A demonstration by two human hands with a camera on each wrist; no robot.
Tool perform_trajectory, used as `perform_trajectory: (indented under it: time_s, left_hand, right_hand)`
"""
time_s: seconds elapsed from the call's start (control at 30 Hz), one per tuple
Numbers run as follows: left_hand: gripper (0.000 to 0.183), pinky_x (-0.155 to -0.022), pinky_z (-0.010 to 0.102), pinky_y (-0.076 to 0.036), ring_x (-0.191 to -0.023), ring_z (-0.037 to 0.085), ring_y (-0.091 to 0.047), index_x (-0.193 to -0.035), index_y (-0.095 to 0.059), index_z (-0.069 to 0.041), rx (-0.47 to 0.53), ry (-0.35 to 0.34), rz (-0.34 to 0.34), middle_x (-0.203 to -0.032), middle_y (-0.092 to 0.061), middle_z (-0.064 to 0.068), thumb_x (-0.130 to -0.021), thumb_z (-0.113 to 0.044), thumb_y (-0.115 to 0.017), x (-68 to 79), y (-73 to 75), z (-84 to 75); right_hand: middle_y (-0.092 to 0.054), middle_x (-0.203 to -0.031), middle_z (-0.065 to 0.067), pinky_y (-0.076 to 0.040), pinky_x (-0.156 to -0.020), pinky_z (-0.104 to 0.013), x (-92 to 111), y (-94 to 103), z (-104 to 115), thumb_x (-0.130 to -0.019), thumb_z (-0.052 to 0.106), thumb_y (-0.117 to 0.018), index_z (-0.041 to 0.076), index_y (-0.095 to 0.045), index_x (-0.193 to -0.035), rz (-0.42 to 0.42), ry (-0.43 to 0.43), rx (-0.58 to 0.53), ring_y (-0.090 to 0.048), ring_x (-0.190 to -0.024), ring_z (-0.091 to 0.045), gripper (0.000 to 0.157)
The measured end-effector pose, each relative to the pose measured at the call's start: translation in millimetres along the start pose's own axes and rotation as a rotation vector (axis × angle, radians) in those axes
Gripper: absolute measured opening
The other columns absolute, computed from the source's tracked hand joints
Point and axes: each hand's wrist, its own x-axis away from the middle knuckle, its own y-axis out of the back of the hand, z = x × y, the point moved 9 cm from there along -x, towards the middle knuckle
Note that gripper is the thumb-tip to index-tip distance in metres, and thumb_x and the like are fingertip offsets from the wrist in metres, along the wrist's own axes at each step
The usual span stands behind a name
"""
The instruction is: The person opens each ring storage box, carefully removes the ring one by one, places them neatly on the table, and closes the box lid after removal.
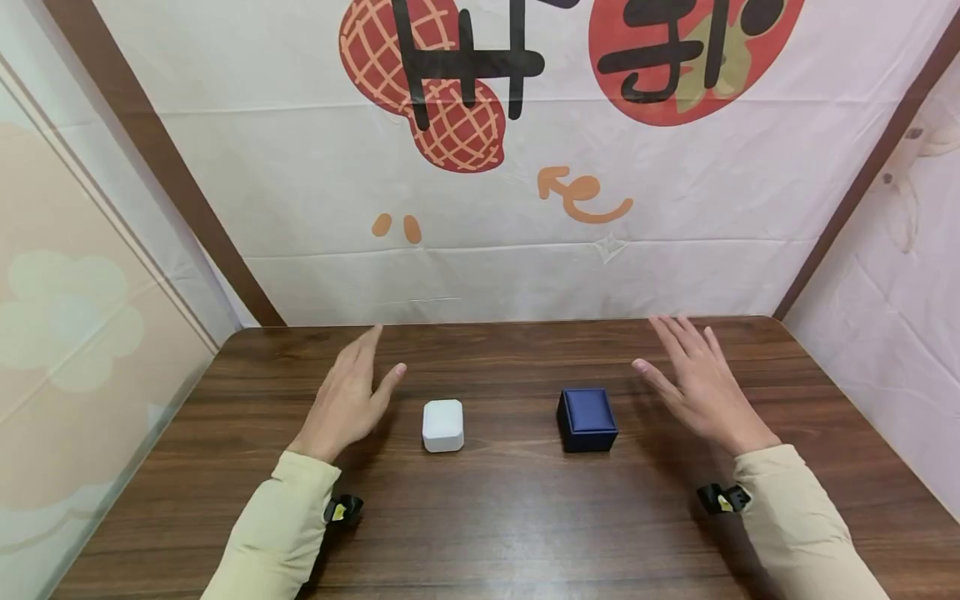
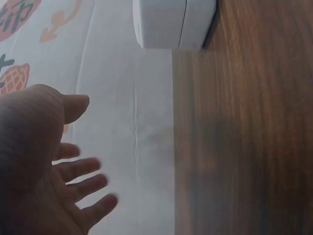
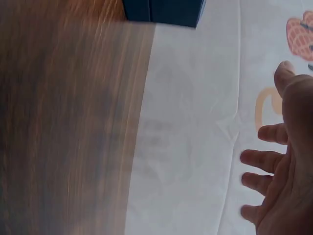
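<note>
A small white box (image 1: 443, 426) with cut corners sits on the wooden table, left of the middle. To its right stands a dark blue box (image 1: 588, 420) with a padded-looking lid; both lids are down. My left hand (image 1: 347, 396) is held to the left of the white box, fingers extended and thumb apart, holding nothing. On the other side, my right hand (image 1: 702, 385) is spread to the right of the blue box, also holding nothing. The left wrist view shows part of the white box (image 2: 168, 24) at its top; the right wrist view catches the blue box's (image 3: 166, 11) lower edge.
The brown wood-grain table (image 1: 510, 533) reaches back to a white printed cloth (image 1: 300, 183) hanging behind it. More printed cloth hangs at the left and right sides. A small black device (image 1: 343, 508) is worn at the left wrist, another (image 1: 723, 498) at the right.
</note>
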Motion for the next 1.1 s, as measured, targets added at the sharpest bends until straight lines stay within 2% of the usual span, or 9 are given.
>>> perform_trajectory:
  time_s: [0.13, 0.3, 0.47, 0.67, 0.77, 0.97, 1.1]
  left_hand:
    - [0.066, -0.109, 0.063, -0.032, -0.14, 0.046, -0.037, -0.157, -0.03, 0.0, 0.131, 0.048, 0.103, -0.154, -0.038, 0.028, -0.106, -0.032, -0.055, 5.9, -6.8, 2.0]
    - [0.054, -0.095, 0.056, -0.047, -0.117, 0.04, -0.058, -0.149, -0.043, 0.002, 0.287, 0.028, 0.187, -0.136, -0.056, 0.024, -0.101, -0.014, -0.062, 13.4, -14.9, 0.5]
    - [0.054, -0.09, 0.048, -0.051, -0.11, 0.035, -0.058, -0.142, -0.048, 0.007, 0.431, -0.001, 0.301, -0.127, -0.061, 0.023, -0.093, 0.001, -0.068, 21.8, -28.1, -1.8]
    - [0.068, -0.09, 0.046, -0.051, -0.111, 0.034, -0.056, -0.144, -0.045, 0.008, 0.526, -0.005, 0.445, -0.129, -0.058, 0.021, -0.086, -0.005, -0.079, 30.7, -45.6, -7.7]
    - [0.072, -0.089, 0.043, -0.05, -0.108, 0.03, -0.055, -0.142, -0.048, 0.007, 0.527, 0.007, 0.46, -0.125, -0.059, 0.017, -0.082, -0.01, -0.085, 30.8, -50.7, -8.8]
    - [0.074, -0.083, 0.032, -0.048, -0.099, 0.025, -0.055, -0.134, -0.055, 0.006, 0.493, 0.025, 0.429, -0.115, -0.062, 0.01, -0.073, -0.013, -0.092, 26.7, -55.2, -8.4]
    - [0.075, -0.082, 0.033, -0.048, -0.096, 0.025, -0.055, -0.131, -0.057, 0.009, 0.475, 0.027, 0.415, -0.11, -0.063, 0.009, -0.07, -0.015, -0.094, 25.1, -56.8, -10.6]
  right_hand:
    - [-0.038, -0.155, -0.026, -0.006, -0.121, -0.054, 1, -4.0, 12, -0.105, 0.043, -0.053, 0.001, -0.032, -0.157, 0.028, 0.022, -0.018, -0.028, -0.146, -0.045, 0.069]
    - [-0.045, -0.149, -0.024, -0.02, -0.118, -0.056, 4, -6.6, 26, -0.104, 0.039, -0.057, 0.001, -0.039, -0.153, 0.033, 0.056, -0.024, -0.036, -0.14, -0.045, 0.065]
    - [-0.048, -0.146, -0.022, -0.03, -0.11, -0.06, 7, -8.2, 38, -0.104, 0.042, -0.057, 0.007, -0.04, -0.154, 0.054, 0.05, -0.046, -0.041, -0.136, -0.044, 0.063]
    - [-0.052, -0.141, -0.017, -0.033, -0.108, -0.057, 8, -6.9, 57, -0.103, 0.044, -0.059, 0.011, -0.043, -0.154, 0.053, 0.069, -0.071, -0.046, -0.131, -0.039, 0.063]
    - [-0.054, -0.139, -0.013, -0.034, -0.107, -0.056, 7, -6.3, 68, -0.102, 0.043, -0.061, 0.013, -0.045, -0.153, 0.039, 0.093, -0.098, -0.048, -0.128, -0.036, 0.062]
    - [-0.057, -0.133, -0.008, -0.036, -0.105, -0.055, 4, -10.2, 91, -0.099, 0.045, -0.064, 0.013, -0.048, -0.151, 0.04, 0.153, -0.13, -0.052, -0.124, -0.03, 0.063]
    - [-0.056, -0.136, -0.007, -0.037, -0.106, -0.054, 1, -16.9, 103, -0.098, 0.05, -0.063, 0.012, -0.05, -0.149, 0.064, 0.164, -0.154, -0.051, -0.127, -0.029, 0.064]
